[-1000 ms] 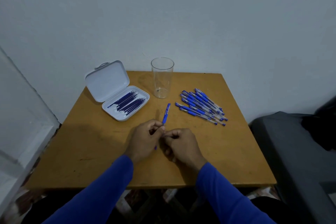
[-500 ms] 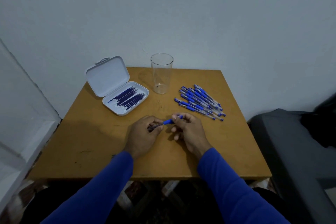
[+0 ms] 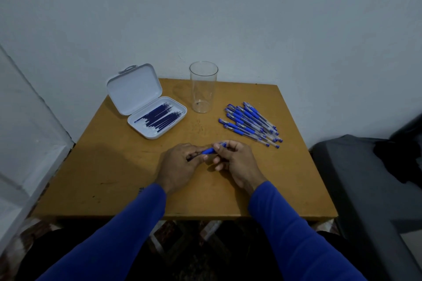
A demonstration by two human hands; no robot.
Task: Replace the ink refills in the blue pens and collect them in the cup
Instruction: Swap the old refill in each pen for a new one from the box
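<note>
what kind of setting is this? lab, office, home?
Probably a home room, not a lab: a small worn wooden table pushed against a plain painted wall, with a grey upholstered seat beside it, and patterned flooring showing below.

Fingers of the left hand [image 3: 177, 164] and right hand [image 3: 236, 162] cover most of the blue pen [image 3: 209, 150]; its tip is hidden.

— Where is there bare room on the table [image 3: 109, 180]?
— Along its left side and near edge.
— And what blocks the far half?
— The open case [image 3: 146, 107], the upright cup [image 3: 203, 86] and the pen pile [image 3: 251, 124]; the gaps between them look passable, probably.
</note>
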